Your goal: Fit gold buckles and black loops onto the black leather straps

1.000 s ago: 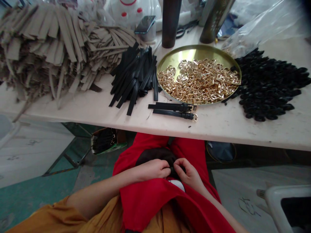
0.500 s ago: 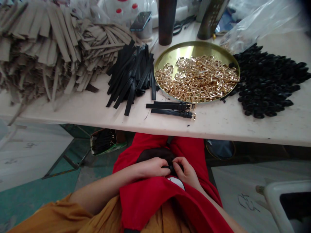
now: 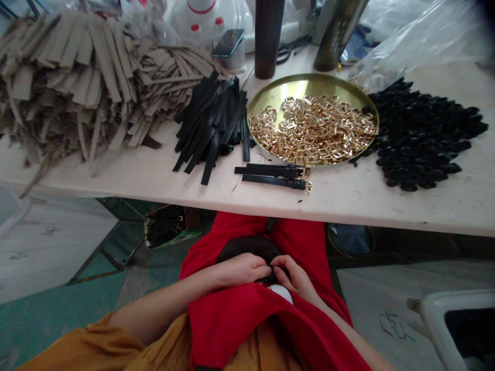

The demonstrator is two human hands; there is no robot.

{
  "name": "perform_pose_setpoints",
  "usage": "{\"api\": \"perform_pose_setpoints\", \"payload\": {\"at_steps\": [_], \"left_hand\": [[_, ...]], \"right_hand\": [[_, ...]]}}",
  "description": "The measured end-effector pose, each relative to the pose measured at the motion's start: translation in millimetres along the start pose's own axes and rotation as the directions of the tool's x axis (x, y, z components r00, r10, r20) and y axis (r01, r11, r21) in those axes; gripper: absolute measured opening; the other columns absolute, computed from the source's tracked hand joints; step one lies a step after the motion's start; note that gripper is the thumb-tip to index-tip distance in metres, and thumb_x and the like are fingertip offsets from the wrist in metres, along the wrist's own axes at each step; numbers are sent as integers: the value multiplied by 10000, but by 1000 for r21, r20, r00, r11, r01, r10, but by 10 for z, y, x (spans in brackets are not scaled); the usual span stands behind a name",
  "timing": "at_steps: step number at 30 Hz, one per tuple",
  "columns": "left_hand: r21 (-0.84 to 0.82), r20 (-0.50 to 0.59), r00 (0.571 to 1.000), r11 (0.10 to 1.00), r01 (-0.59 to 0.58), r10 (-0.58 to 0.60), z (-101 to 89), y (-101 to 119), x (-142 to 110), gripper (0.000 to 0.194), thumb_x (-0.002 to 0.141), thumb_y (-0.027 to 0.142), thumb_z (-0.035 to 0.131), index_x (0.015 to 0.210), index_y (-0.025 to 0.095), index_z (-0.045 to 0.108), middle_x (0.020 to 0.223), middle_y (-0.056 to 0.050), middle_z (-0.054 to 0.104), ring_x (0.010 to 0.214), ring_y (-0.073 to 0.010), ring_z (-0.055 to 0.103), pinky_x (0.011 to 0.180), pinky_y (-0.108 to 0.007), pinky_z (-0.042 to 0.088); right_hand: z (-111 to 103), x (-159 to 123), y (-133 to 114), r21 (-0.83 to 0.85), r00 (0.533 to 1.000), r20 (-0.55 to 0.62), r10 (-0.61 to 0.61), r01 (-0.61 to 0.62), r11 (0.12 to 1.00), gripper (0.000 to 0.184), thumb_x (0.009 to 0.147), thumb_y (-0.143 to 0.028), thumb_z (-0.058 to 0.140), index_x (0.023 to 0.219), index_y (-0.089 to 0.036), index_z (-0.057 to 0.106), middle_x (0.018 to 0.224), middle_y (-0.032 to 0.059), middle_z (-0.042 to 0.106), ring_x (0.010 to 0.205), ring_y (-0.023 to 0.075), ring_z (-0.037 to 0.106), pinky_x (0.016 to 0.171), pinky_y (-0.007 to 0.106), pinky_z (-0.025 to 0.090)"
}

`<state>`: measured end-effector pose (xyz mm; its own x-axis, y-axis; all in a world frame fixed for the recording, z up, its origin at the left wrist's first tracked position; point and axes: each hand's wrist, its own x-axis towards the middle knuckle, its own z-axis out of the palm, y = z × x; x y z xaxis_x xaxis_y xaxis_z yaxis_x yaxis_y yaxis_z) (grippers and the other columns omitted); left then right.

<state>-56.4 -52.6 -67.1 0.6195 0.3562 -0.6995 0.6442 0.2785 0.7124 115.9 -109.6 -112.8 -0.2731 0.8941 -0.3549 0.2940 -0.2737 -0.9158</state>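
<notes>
My left hand (image 3: 246, 269) and my right hand (image 3: 296, 278) meet over my lap, fingertips pinched close together. Between them is a small black piece (image 3: 269, 277); the fingers hide most of it, and dark cloth lies behind. On the table in front lie two black straps with gold buckles (image 3: 275, 181), side by side. A round gold tray (image 3: 313, 80) stands behind them, holding a heap of gold buckles (image 3: 320, 129). Left of the tray is a pile of black strips (image 3: 212, 123). A mound of small black loops (image 3: 421, 134) sits to its right.
Grey-brown strips (image 3: 77, 77) are heaped at the table's left. Dark bottles (image 3: 266, 38), a phone (image 3: 229, 43), scissors (image 3: 284, 53) and plastic wrap (image 3: 410, 46) stand or lie at the back. Below the table's front edge are a box of black straps (image 3: 164, 224) and a round dish (image 3: 351, 239).
Both hands stay together over the lap, the fingertips having shifted slightly around the black piece. The camera view has tilted a little; the things on the table have not moved.
</notes>
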Motion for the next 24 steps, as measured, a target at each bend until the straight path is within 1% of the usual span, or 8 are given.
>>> {"api": "perform_pose_setpoints", "payload": {"at_steps": [2, 4, 9, 11, 14, 16, 19, 24], "left_hand": [[-46, 44, 999, 999, 1, 1, -32, 18, -30, 237, 802, 311, 387, 690, 155, 525, 661, 30, 547, 588, -87, 456, 544, -186, 336], [-71, 69, 998, 997, 18, -13, -45, 25, -41, 220, 797, 310, 397, 690, 156, 513, 654, 35, 528, 589, -85, 447, 542, -184, 333], [-52, 44, 999, 998, 29, -26, 7, -6, 31, 263, 803, 333, 381, 638, 157, 486, 592, 40, 492, 538, -81, 417, 509, -194, 312], [-60, 37, 999, 998, 29, -27, 21, -9, 54, 270, 803, 336, 372, 633, 158, 484, 589, 36, 492, 530, -83, 415, 503, -196, 315], [-62, 30, 999, 998, 25, -23, 3, 9, 41, 272, 801, 343, 363, 653, 157, 496, 615, 29, 512, 549, -88, 435, 518, -194, 335], [-20, 35, 999, 1000, 8, -8, -18, 19, 18, 231, 776, 342, 410, 710, 157, 531, 655, 28, 535, 591, -95, 460, 535, -188, 345], [41, 34, 999, 999, -3, 1, -23, 3, 16, 211, 744, 334, 453, 768, 157, 566, 676, 29, 553, 610, -99, 474, 521, -182, 335], [137, -34, 999, 990, 31, -27, 54, -67, 122, 225, 731, 321, 441, 699, 139, 569, 588, 27, 529, 510, -88, 433, 451, -197, 286]], "right_hand": [[15, 9, 5, 42, 998, -69, 1, 2, 999, 151, 795, -335, 433, 834, -210, 508, 739, 17, 590, 677, 149, 562, 619, 260, 462], [19, 11, 13, 68, 996, -93, -7, 13, 998, 145, 789, -331, 444, 835, -209, 505, 740, 18, 588, 677, 150, 562, 621, 261, 463], [0, -8, 33, 52, 999, 13, -48, 47, 998, 131, 796, -296, 435, 851, -212, 520, 732, 8, 598, 666, 147, 565, 605, 254, 458], [5, -10, 36, 42, 998, 13, -56, 55, 998, 138, 806, -296, 416, 855, -213, 516, 735, 10, 595, 669, 148, 566, 606, 253, 458], [39, -3, 39, 35, 994, -96, -42, 46, 998, 141, 809, -303, 407, 864, -210, 497, 757, 22, 591, 690, 152, 568, 623, 259, 463], [66, 2, 42, 20, 986, -168, -20, 24, 1000, 143, 813, -304, 402, 873, -207, 488, 769, 31, 592, 701, 156, 569, 633, 262, 465], [95, 11, 58, -22, 979, -205, -9, 4, 1000, 150, 816, -300, 392, 877, -201, 487, 782, 39, 597, 714, 158, 574, 647, 263, 467], [117, 42, 110, -93, 972, -231, -32, 11, 996, 152, 794, -285, 393, 863, -198, 497, 774, 38, 611, 708, 159, 589, 650, 258, 473]]}}
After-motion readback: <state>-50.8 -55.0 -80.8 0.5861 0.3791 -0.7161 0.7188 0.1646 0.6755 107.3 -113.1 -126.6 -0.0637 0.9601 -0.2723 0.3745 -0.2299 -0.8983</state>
